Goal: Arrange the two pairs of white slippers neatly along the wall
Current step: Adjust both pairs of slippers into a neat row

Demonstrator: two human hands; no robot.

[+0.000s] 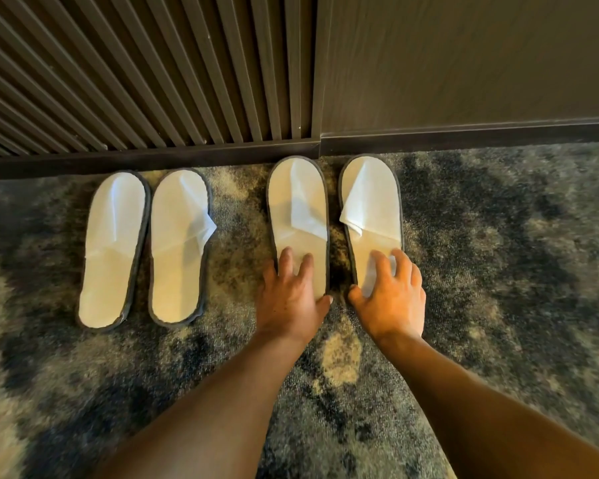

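Note:
Two pairs of flat white slippers with grey edging lie on the carpet, toes toward the wall. The left pair, one slipper [113, 250] beside the other [179, 247], sits a little apart from the skirting board. The right pair, third slipper [298, 209] and fourth slipper [372, 205], has its toes touching the skirting board. My left hand [291, 292] rests flat on the heel of the third slipper, fingers spread. My right hand [391, 292] presses on the heel of the fourth slipper, fingers spread. Both heels are partly hidden under my hands.
A dark slatted wall panel [135, 81] and a plain dark wall [464, 63] stand behind a dark skirting board [153, 160]. The floor is mottled grey and beige carpet [498, 271].

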